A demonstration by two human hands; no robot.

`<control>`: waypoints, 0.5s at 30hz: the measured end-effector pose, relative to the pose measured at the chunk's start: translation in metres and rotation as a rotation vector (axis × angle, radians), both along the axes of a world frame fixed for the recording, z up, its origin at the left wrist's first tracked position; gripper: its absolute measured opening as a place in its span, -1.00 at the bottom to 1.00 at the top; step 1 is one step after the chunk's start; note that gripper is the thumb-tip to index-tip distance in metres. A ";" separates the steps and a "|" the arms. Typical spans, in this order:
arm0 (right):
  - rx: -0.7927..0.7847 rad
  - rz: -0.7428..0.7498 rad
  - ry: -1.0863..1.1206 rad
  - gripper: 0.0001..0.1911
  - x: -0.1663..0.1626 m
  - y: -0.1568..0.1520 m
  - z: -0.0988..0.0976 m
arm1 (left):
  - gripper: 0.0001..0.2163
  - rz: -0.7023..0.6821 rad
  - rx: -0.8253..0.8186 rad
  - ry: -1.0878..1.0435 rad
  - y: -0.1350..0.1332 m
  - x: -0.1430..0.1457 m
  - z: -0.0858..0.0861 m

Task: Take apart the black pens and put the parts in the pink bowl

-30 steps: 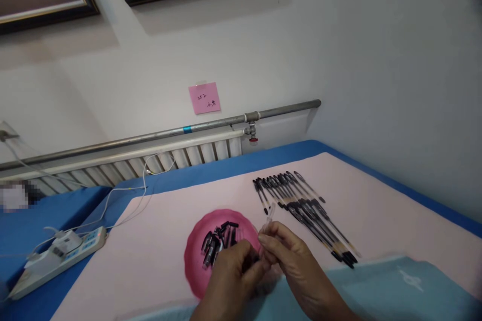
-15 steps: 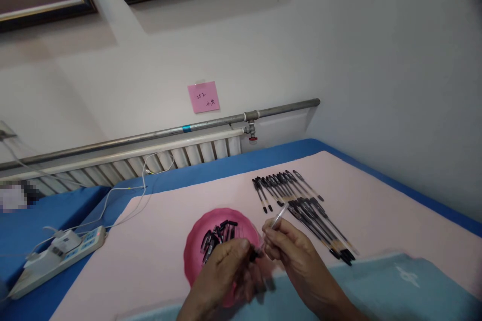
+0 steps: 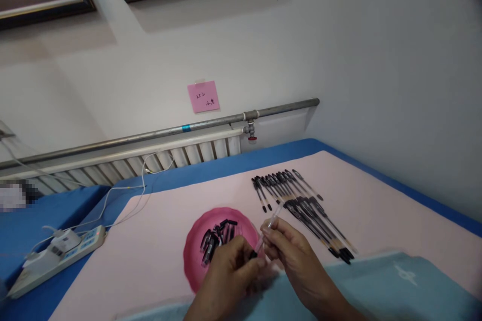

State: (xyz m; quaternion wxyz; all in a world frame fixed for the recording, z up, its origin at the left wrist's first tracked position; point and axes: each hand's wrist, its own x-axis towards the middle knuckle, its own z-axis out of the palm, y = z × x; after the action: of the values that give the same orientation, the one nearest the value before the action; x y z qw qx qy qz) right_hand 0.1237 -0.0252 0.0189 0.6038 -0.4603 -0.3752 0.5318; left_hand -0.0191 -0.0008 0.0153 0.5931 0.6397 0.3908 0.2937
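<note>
My right hand [image 3: 295,261] pinches a clear pen barrel [image 3: 274,216], its upper end pointing up and away. At the barrel's lower end, my left hand [image 3: 229,276] is closed on a small black pen part [image 3: 253,255]; fingers hide most of it. The two pieces meet or nearly meet between my hands; I cannot tell how far one is in the other. Just behind my left hand, a pink bowl [image 3: 189,260] holds loose black and clear pen parts [image 3: 209,248]. Beyond my right hand lie two groups of pens, a farther row [image 3: 280,185] and a nearer bunch [image 3: 320,225].
Pink paper [image 3: 150,241] covers the blue table [image 3: 293,148]. A light-blue cloth [image 3: 376,281] lies along the near edge. On the left is a power strip [image 3: 88,241] with plugs and white cables. A radiator [image 3: 196,153] and pipe run along the wall.
My left hand has turned, and its fingers have closed in around the black part. The clear barrel has shifted slightly left and toward me.
</note>
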 end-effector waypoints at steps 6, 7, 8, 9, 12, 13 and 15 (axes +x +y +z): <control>0.013 0.044 0.044 -0.77 -0.001 -0.002 0.003 | -0.58 -0.200 -0.180 -0.028 -0.001 -0.005 0.003; 0.019 0.047 0.039 -0.78 -0.001 -0.001 0.003 | -0.58 -0.181 -0.175 -0.031 -0.001 -0.005 0.004; 0.020 0.045 0.030 -0.77 -0.001 -0.001 0.001 | -0.59 -0.148 -0.152 -0.026 0.000 -0.005 0.004; 0.014 0.043 0.019 -0.77 -0.001 0.000 0.000 | -0.62 -0.110 -0.123 -0.018 0.001 -0.004 0.004; -0.015 0.040 -0.003 -0.76 -0.001 0.001 -0.006 | -0.66 -0.054 -0.055 0.017 0.002 -0.003 0.002; -0.021 0.047 -0.004 -0.76 -0.002 0.001 -0.007 | -0.66 -0.059 -0.057 0.023 0.003 -0.003 0.002; -0.016 0.064 0.010 -0.77 -0.004 0.001 -0.007 | -0.66 -0.091 -0.106 0.004 0.002 -0.005 0.001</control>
State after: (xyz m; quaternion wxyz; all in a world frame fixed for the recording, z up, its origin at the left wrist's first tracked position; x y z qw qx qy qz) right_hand 0.1202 -0.0247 0.0119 0.5845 -0.4503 -0.3826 0.5560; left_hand -0.0246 0.0009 0.0168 0.6379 0.6252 0.3777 0.2441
